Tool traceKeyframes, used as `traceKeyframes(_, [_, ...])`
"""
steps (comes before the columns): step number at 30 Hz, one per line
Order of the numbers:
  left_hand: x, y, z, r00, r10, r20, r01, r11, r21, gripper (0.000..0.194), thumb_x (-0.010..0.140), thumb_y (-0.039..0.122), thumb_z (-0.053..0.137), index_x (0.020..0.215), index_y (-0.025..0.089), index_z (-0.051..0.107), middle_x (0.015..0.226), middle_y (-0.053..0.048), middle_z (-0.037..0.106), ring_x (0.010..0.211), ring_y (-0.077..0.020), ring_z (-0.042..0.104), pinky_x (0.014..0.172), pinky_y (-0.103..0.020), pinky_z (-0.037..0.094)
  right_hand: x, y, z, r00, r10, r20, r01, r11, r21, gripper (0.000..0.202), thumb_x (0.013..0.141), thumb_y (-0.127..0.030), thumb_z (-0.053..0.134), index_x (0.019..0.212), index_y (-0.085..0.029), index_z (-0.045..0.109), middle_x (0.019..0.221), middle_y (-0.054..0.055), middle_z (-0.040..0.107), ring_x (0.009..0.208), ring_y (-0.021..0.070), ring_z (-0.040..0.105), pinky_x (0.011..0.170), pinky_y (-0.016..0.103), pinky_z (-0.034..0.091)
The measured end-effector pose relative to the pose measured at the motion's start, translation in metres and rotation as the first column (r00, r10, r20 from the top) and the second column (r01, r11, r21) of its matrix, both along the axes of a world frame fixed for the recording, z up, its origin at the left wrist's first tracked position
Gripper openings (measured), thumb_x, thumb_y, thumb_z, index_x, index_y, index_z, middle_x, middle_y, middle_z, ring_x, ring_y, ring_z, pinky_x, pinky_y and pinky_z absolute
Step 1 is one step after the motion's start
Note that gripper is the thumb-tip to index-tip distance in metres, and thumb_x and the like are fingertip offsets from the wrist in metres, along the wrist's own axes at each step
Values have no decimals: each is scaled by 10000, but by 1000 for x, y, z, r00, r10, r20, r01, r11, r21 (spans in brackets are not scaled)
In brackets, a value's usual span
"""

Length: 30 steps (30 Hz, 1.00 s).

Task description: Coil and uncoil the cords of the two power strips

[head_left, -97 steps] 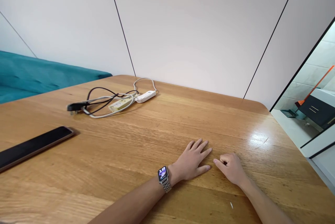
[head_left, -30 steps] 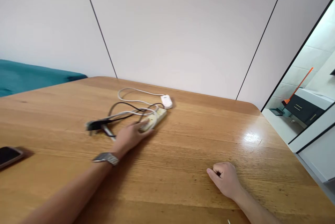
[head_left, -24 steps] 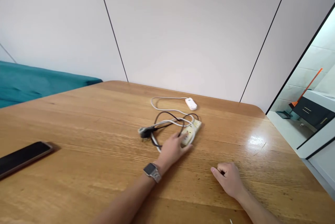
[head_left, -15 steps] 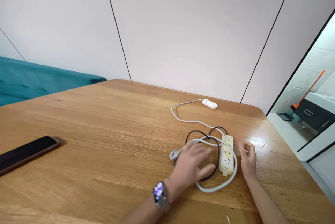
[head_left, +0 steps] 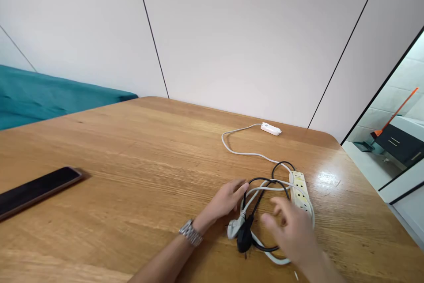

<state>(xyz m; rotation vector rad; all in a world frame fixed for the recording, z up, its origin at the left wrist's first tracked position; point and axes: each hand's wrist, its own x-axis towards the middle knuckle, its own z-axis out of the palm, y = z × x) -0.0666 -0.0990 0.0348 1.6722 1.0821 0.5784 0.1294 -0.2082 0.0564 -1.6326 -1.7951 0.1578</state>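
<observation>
A tangle of white and black cables lies on the wooden table, partly over a yellowed white power strip. At its near left side rest a white plug and a black plug, side by side. My left hand is beside the cables just above the plugs, thumb and fingers together at the black cable; whether it grips anything is hidden. My right hand, blurred, hovers over the near end of the strip with its fingers apart and nothing in them.
A small white block-shaped device on a thin white cable lies near the table's back edge. A dark phone is at the left. Beyond the table are a teal seat, a white wall and, at right, an orange broom.
My left hand has drawn back left from over the cables, uncovering both plugs. My right hand has come in from the strip's right side to over its near end. The view has shifted slightly.
</observation>
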Motion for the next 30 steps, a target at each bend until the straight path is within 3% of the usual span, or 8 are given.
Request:
traceKeyframes(3, [10, 17, -2, 992, -120, 26, 122, 987, -101, 611, 771, 752, 431, 850, 163, 573, 448, 72, 397, 364, -90, 341, 353, -196, 214, -48, 0, 5, 973, 119, 197, -29, 913, -407, 772, 672, -640, 684, 1307, -229, 531, 984, 126, 705, 847, 330, 673, 709, 400, 480])
traceKeyframes(6, [14, 21, -2, 972, -234, 19, 234, 972, -31, 545, 761, 695, 527, 772, 151, 574, 528, 51, 460, 433, -74, 361, 405, -194, 266, -74, 7, 5, 942, 185, 281, -11, 851, -525, 796, 635, -615, 702, 1309, -231, 523, 1173, 189, 625, 972, 396, 644, 767, 477, 478])
traceKeyframes(10, [12, 17, -4, 977, -211, 13, 210, 976, 63, 493, 773, 630, 560, 691, 144, 543, 588, 33, 485, 538, -85, 398, 509, -203, 341, -83, 7, 3, 939, 171, 299, 10, 856, -518, 521, 720, -414, 625, 1195, -207, 574, 1118, 189, 619, 907, 364, 658, 735, 456, 469])
traceKeyframes(16, [12, 11, -1, 950, -219, 223, 249, 961, -117, 508, 745, 667, 601, 771, 171, 492, 592, 62, 441, 506, -72, 372, 463, -195, 302, -66, 7, 22, 958, 170, 230, -55, 898, -437, 349, 777, -406, 568, 1064, -209, 587, 977, 126, 684, 814, 307, 659, 689, 368, 419])
traceKeyframes(21, [14, 8, 2, 915, -67, 397, 164, 962, -216, 524, 723, 665, 641, 734, 194, 413, 497, 101, 339, 438, -57, 314, 425, -181, 283, -33, 15, 38, 965, 238, 108, -182, 908, -378, 181, 760, -310, 590, 924, -234, 600, 892, 34, 680, 833, 218, 631, 713, 289, 395])
traceKeyframes(25, [12, 5, 2, 887, -27, 461, 128, 974, -189, 563, 705, 726, 608, 739, 204, 400, 439, 116, 312, 364, -54, 273, 388, -187, 258, -28, 25, 19, 959, 126, 255, -6, 906, -424, 317, 725, -261, 601, 1032, -182, 616, 1034, 117, 653, 871, 271, 639, 734, 340, 431])
traceKeyframes(27, [12, -1, 3, 909, -98, 404, 143, 986, -83, 547, 745, 724, 563, 758, 192, 437, 453, 89, 380, 363, -65, 325, 391, -196, 266, -32, 32, 3, 962, 41, 270, 76, 911, -407, 361, 751, -249, 585, 1100, -160, 611, 1092, 151, 642, 903, 294, 649, 758, 369, 453])
traceKeyframes(30, [14, -18, 7, 937, -247, 249, 227, 968, 105, 477, 834, 646, 504, 808, 169, 506, 603, 30, 497, 468, -87, 422, 459, -216, 346, -35, 44, -15, 992, -49, 120, 87, 939, -332, 382, 802, -217, 544, 1175, -153, 595, 1181, 167, 624, 1029, 287, 632, 840, 370, 465])
